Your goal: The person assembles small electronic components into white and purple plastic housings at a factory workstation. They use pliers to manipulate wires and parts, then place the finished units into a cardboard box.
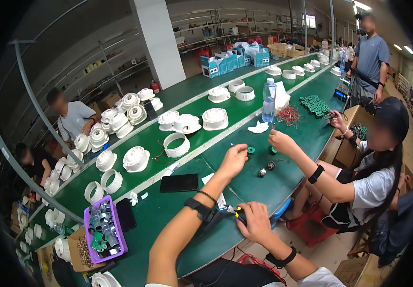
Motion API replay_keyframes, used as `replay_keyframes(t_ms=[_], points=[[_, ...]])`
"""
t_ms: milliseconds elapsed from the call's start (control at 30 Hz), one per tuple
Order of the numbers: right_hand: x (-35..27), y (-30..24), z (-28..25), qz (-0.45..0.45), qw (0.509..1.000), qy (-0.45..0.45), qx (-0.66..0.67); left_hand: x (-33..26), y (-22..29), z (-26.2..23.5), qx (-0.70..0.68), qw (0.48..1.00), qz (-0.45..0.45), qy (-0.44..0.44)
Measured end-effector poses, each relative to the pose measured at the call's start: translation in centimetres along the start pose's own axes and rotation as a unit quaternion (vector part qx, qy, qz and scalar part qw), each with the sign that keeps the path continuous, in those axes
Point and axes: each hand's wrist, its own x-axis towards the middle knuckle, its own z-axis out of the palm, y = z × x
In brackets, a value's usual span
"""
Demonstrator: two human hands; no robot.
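Observation:
My left hand (234, 161) is stretched out over the green bench, fingers drawn together. What they pinch, if anything, is too small to make out. Just beside its fingertips is a small green ring-shaped part (250, 150). My right hand (256, 224), nearer to me, is closed round a pair of pliers (240, 215) with yellow and black handles, the metal jaws directed left. Two small dark round components (266, 169) lie on the bench right of my left hand. A black phone (179, 182) rests flat to the left of my left wrist.
A co-worker's hand (283, 141) works close to my left hand, over another green part. White housings (136, 159) line the conveyor (197, 138). A purple basket (124, 241) of metal cylinders stands at left. A water bottle (269, 101), red wires (288, 115) and green boards (314, 105) lie farther off.

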Motion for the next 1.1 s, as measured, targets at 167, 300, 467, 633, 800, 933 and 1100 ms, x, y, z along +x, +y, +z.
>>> replay_keyframes(t_ms=[167,300,467,633,800,933,1100], points=[[0.6,0.1,-0.1,-0.008,1.000,-0.003,-0.004,-0.6,-0.9,-0.4,0.020,0.997,-0.066,-0.026],[1.0,0.0,1.7,-0.029,1.000,-0.007,-0.002,-6.3,1.0,-4.6,0.164,0.985,0.047,-0.037],[-0.3,1.2,0.7,0.001,1.000,-0.003,0.009,-22.8,6.7,-4.5,0.144,0.970,0.195,0.016],[-0.9,0.5,1.1,-0.016,1.000,-0.017,-0.011,-45.5,4.2,-7.5,0.165,0.864,0.036,0.474],[-0.8,0.0,0.2,-0.018,0.996,-0.044,0.077,-66.1,-8.5,-14.6,0.109,0.477,-0.073,0.869],[-1.1,-0.4,-0.4,-0.010,0.987,-0.039,0.153,-64.7,-7.3,-14.9,-0.190,0.565,-0.108,0.796],[-2.2,-3.4,-1.1,-0.010,0.976,-0.061,0.210,-65.0,-9.3,-15.5,-0.235,0.600,-0.003,0.765]])
